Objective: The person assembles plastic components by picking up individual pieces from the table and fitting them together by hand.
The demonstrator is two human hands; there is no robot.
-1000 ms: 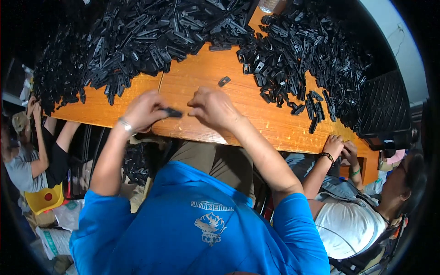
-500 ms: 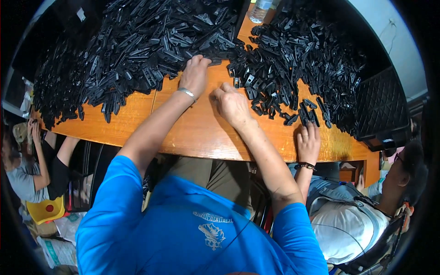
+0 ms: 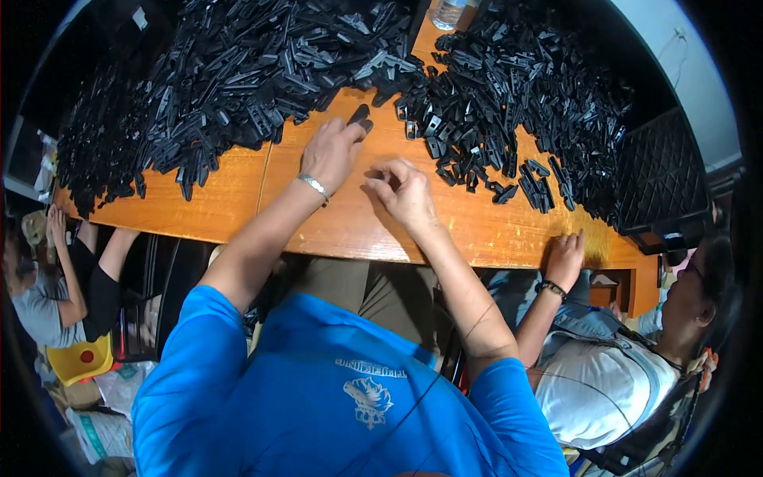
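My left hand (image 3: 332,151) is over the wooden tabletop (image 3: 318,226), its fingers closed on a slim black plastic piece (image 3: 362,115) that pokes out past the fingertips. Close beside it on the right, my right hand (image 3: 407,191) is curled just above the wood, thumb and forefinger drawn toward each other. A dark spot shows between those fingers, too small to name. Ahead of my left hand spreads a large heap of long black plastic pieces (image 3: 254,71). Beyond my right hand lies a second heap of small black plastic parts (image 3: 493,103).
A co-worker's hand (image 3: 566,258) rests at the table's front edge on the right. A black crate (image 3: 664,179) stands at the right end, and a clear bottle (image 3: 449,12) at the back between the heaps. Another person (image 3: 48,286) sits at far left.
My left hand has drawn back from the large heap with a black piece in its fingers. My right hand has shifted slightly. The co-worker's hand has left the small parts for the table edge.
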